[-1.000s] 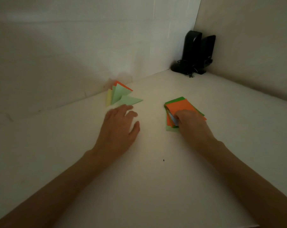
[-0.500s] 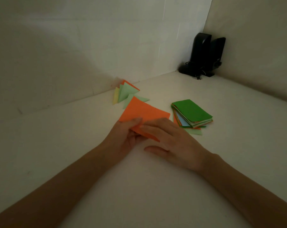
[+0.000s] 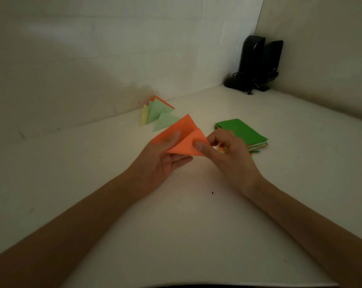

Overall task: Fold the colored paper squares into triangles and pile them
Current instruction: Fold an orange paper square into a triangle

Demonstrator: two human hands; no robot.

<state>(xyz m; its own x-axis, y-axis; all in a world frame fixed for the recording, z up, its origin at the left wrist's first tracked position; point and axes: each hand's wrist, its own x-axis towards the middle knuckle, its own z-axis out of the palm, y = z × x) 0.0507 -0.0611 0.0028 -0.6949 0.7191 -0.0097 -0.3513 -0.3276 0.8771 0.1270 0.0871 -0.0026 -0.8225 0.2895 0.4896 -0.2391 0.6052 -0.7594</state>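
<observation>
Matte orange paper (image 3: 183,135), half-folded triangle, pinched in left grip (image 3: 161,163) and right grip (image 3: 230,155)

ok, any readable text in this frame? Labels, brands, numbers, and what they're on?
No readable text anywhere.
orange sheet, held by the left hand and right hand: plain, no print.
stack of squares, green on top: plain paper.
pile of folded triangles: plain paper.
black speakers in the corner: too dark to show any logo or label.
</observation>
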